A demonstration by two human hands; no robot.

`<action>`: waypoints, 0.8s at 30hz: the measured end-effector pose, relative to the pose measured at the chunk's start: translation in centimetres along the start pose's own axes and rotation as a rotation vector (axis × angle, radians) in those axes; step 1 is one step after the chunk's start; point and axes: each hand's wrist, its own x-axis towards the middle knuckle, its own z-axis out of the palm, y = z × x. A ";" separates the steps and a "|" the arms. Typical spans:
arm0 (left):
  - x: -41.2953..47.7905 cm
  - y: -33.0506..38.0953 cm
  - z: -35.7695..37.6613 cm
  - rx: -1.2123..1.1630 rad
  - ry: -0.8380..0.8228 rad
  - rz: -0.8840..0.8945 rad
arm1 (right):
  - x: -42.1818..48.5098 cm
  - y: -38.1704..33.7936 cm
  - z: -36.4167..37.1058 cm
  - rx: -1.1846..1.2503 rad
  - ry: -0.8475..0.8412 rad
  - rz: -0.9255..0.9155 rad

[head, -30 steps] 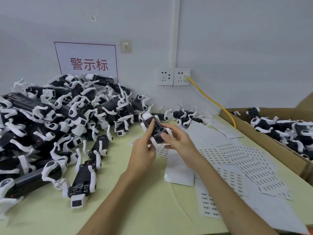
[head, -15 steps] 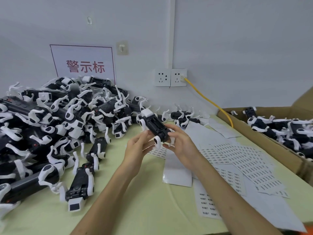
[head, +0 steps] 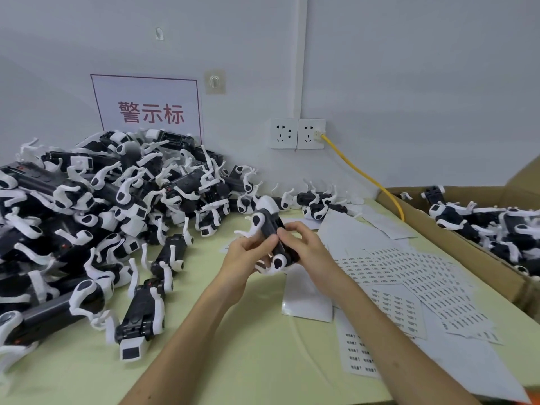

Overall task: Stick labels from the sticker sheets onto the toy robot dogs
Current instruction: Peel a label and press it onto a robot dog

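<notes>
Currently both hands hold one toy robot dog above the bench, approx. over its centre and clear of the surface. The left hand has its grip closed on the dog's left side, thumb against the black body. The right hand has its grip closed on the right side, fingers curled over the top. The dog lies tilted, white head end toward the far edge, white legs sticking out left and below.

The sticker sheets are spread flat over the right half of the bench, overlapping, most w/ rows of small printed labels. One blank sheet lies under the right wrist. Label on a fingertip: cannot tell.

The pile of dogs is heaped on the left half, up to the far-left corner, against the wall. A cardboard box sits at the right edge w/ more dogs inside.

On the wall: a sign w/ red characters, a double socket, and a yellow cable plugged into the right outlet.
</notes>
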 end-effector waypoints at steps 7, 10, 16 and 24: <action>0.0 -0.1 -0.1 0.148 -0.070 0.061 | -0.3 -0.6 0.1 0.051 -0.041 0.061; 0.0 0.2 -0.6 0.105 -0.094 0.041 | -0.6 -1.3 0.1 0.109 -0.158 0.077; -0.2 0.4 -1.3 0.036 -0.193 -0.018 | -0.5 -1.1 -0.5 0.191 -0.284 0.151; 0.1 0.3 -1.3 -0.289 -0.131 -0.056 | -0.2 -0.8 -0.4 0.300 -0.267 0.090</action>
